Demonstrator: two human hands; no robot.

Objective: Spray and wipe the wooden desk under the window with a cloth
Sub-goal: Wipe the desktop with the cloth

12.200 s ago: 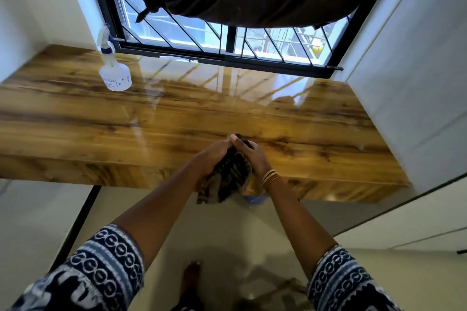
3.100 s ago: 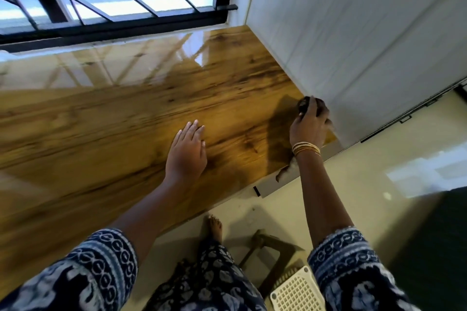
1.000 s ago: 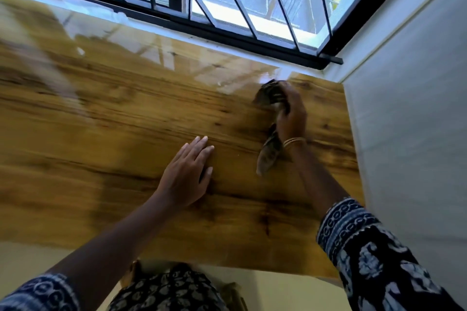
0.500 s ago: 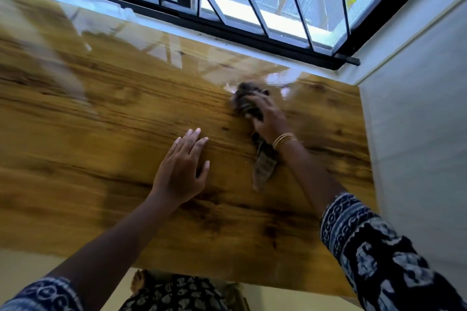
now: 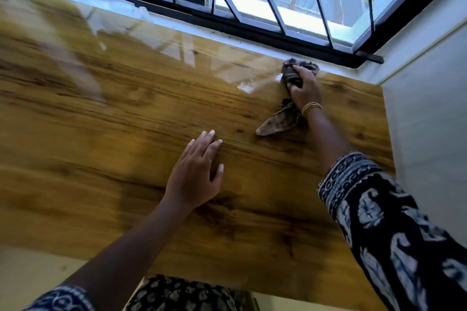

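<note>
Head view: looking down on a glossy wooden desk [image 5: 126,159] set under a barred window [image 5: 252,7], with a pale wall [image 5: 429,108] closing off its right end.
Right hand [image 5: 304,89]: stretched out to the far right corner of the desk, near the window sill; fingers curled over a bunched dark patterned cloth [image 5: 290,76], gripping it and holding it down on the wood.
Cloth: bunched part under and ahead of the fingers, close to the sill; a loose tail [image 5: 276,121] trails out below the wrist and lies flat on the desk surface.
Bangles [image 5: 311,108]: thin gold-coloured bands on the right wrist.
Left hand [image 5: 195,177]: laid flat, palm down, on the middle of the desk; fingers straight and slightly spread, holding nothing; well apart from the cloth.
Desk surface: brown grain with dark streaks; bright reflection of the window bars across the far half; a small shiny patch [image 5: 246,87] just left of the cloth.
Sleeves: dark blue with white print; right sleeve [image 5: 391,222] fills the lower right, left cuff [image 5: 60,299] at the bottom edge.
Motion blur: left part of the desk is smeared; detail there cannot be made out.
</note>
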